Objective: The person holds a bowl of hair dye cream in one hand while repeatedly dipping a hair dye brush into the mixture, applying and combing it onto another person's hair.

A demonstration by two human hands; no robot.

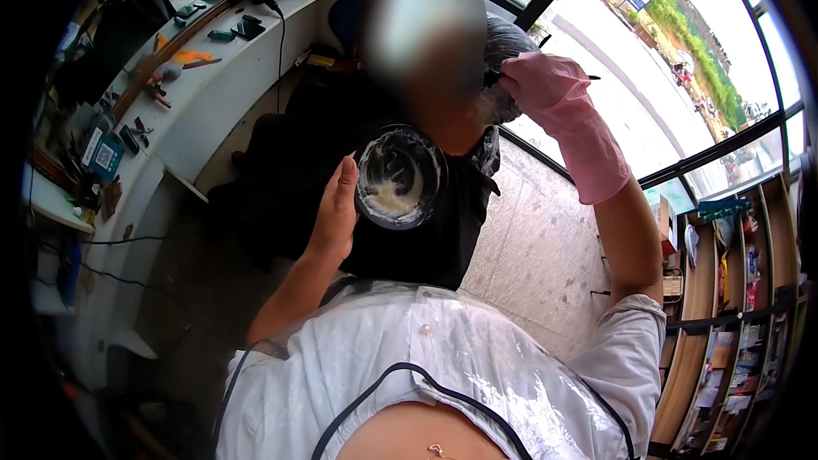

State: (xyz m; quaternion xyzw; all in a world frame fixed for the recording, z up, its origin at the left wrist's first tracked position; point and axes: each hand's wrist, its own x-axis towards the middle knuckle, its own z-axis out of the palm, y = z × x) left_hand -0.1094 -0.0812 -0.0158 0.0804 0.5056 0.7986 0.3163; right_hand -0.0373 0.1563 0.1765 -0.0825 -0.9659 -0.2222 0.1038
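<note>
A dark bowl [399, 177] with pale cream inside is held by its left rim in my bare left hand [338, 207], thumb up along the edge. My right hand [548, 95], in a pink glove, has its fingers pinched round a thin dark-handled tool [594, 77] beside the seated person's hair [503, 41]. The tool's other end is hidden by the glove and hair. That person, in a black cape [341, 153], sits in front of me, and the bowl is over the cape's chest area.
On the left runs a white counter [192, 77] with a hair dryer [266, 0], combs and small items under a mirror. Large windows [630, 60] stand at the right, above shelves [724, 290] of goods. A cable hangs from the counter.
</note>
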